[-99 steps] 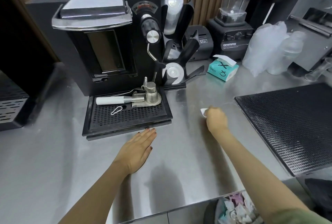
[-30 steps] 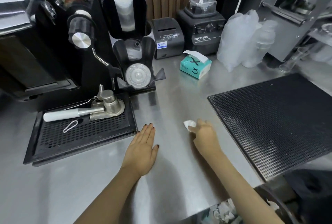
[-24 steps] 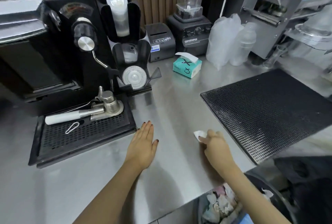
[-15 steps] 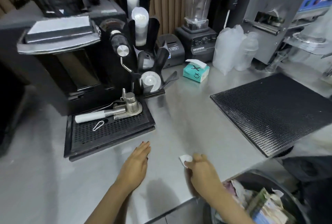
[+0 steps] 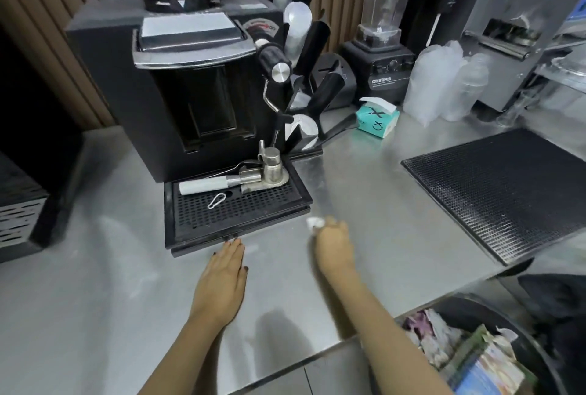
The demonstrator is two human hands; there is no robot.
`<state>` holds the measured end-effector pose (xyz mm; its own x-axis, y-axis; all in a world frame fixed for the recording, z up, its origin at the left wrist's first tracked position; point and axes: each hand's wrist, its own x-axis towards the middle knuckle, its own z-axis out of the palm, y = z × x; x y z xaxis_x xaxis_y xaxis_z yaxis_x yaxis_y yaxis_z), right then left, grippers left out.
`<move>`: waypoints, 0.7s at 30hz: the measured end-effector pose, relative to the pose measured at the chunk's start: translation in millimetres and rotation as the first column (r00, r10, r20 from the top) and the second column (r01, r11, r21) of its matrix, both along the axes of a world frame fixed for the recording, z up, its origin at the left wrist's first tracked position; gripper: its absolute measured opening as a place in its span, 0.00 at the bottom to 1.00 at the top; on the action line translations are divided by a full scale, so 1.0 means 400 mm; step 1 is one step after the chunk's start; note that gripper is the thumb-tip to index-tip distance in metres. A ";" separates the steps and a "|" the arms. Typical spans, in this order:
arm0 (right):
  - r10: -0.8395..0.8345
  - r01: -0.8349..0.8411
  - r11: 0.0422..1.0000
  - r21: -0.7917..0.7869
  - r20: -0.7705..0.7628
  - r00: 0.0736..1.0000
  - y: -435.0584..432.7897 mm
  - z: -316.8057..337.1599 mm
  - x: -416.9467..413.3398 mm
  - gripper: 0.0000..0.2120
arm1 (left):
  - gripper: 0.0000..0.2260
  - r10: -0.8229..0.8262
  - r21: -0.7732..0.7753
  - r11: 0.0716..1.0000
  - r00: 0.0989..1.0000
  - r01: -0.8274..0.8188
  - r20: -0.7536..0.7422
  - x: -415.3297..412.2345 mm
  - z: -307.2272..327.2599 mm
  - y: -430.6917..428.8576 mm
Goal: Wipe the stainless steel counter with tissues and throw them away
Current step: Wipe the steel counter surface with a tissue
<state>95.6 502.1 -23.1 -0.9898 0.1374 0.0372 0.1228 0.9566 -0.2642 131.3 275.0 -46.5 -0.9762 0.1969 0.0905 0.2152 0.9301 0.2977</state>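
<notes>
Steel worktop (image 5: 364, 191) mid-wipe: right hand (image 5: 334, 248) clamped on tissue (image 5: 314, 222) near tray (image 5: 177, 236) corner; left hand (image 5: 222, 277) flat, fingers together. Binning tissue in bin (image 5: 539, 331) off front edge not yet done.

You see the scene in soft, even light from above, moderately bright. The steel bench (image 5: 364, 179) shows pale sheen and smeared reflections rather than hard glare. Faint shadows lie under your forearms near the front edge. The left background falls into darkness. Motion blur softens everything slightly, and wide-angle distortion bends the edges.
</notes>
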 end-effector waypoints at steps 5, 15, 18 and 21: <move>-0.094 0.097 0.993 -0.074 0.046 0.995 0.065 0.024 0.026 0.17 | 0.22 -0.009 0.003 1.000 1.000 0.009 -0.003 0.003 -0.001 0.000; -0.285 0.286 0.958 0.012 -0.041 0.958 0.219 0.036 0.226 0.20 | 0.25 -0.081 -0.074 0.994 0.996 0.083 0.025 -0.029 -0.002 0.108; -0.342 0.342 0.940 0.010 -0.038 0.939 0.270 0.026 0.250 0.20 | 0.26 -0.180 -0.089 0.979 0.982 0.184 0.056 -0.048 -0.006 0.231; -0.435 0.422 0.896 -0.139 -0.082 0.897 0.300 0.010 0.299 0.15 | 0.26 -0.288 -0.095 0.951 0.954 0.295 0.079 -0.047 0.003 0.349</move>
